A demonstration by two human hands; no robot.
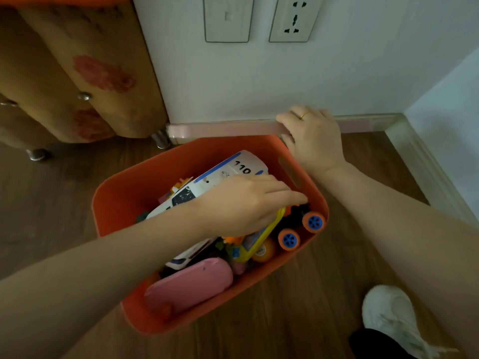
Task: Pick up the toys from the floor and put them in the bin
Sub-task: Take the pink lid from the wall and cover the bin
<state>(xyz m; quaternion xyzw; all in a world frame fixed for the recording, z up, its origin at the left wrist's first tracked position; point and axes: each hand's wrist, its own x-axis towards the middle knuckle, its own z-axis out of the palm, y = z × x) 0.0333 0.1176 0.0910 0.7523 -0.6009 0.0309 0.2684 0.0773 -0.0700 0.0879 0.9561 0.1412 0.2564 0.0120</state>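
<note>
The orange bin [124,203] sits on the wood floor [311,294], packed with toys. The left hand [246,203] reaches in, fingers loosely extended over a white police car [233,167]; whether it grips anything I cannot tell. The right hand [311,136] curls over a long pink piece [228,129] at the bin's twelve o'clock. A monster truck [300,226] lies at three o'clock, a pink case [189,286] at six.

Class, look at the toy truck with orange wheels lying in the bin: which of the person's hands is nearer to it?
Left. The left hand reaches into the orange bin, fingertips right above the toy truck. The right hand rests on the bin's far rim, farther away.
</note>
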